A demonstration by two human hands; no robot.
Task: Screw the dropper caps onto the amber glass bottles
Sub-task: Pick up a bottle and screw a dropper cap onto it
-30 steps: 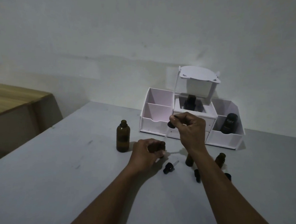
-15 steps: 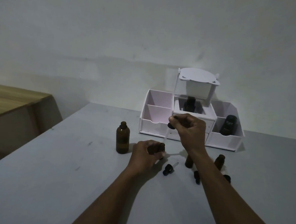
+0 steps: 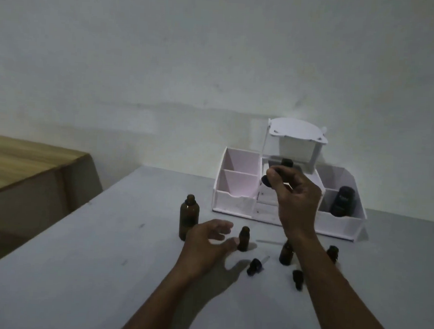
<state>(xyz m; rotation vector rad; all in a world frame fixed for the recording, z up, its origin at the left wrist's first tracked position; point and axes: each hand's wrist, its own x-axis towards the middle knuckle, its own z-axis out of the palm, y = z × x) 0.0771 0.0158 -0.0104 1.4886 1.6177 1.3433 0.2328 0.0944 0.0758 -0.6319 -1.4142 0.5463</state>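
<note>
My right hand (image 3: 296,197) is raised in front of the white organizer and pinches a black dropper cap (image 3: 266,182) between thumb and fingers; no pipette shows under it. My left hand (image 3: 209,244) hovers low over the grey table with fingers spread, its thumb just beside a small open amber bottle (image 3: 243,239) that stands free. A thin clear tube (image 3: 269,242) lies on the table to the right of that bottle. A tall amber bottle (image 3: 188,219) stands to the left. Two more small bottles (image 3: 286,256) (image 3: 332,252) stand by my right forearm. Loose dropper caps (image 3: 255,264) (image 3: 297,278) lie nearby.
The white organizer (image 3: 234,199) stands at the back against the wall, with a dark jar (image 3: 342,201) in its right compartment and a dark bottle (image 3: 287,162) in the middle. A wooden table (image 3: 20,162) sits to the left, beyond the grey table's edge.
My left hand let go of the small amber bottle and opened. My right hand rose with the cap; the pipette that hung below it no longer shows there.
</note>
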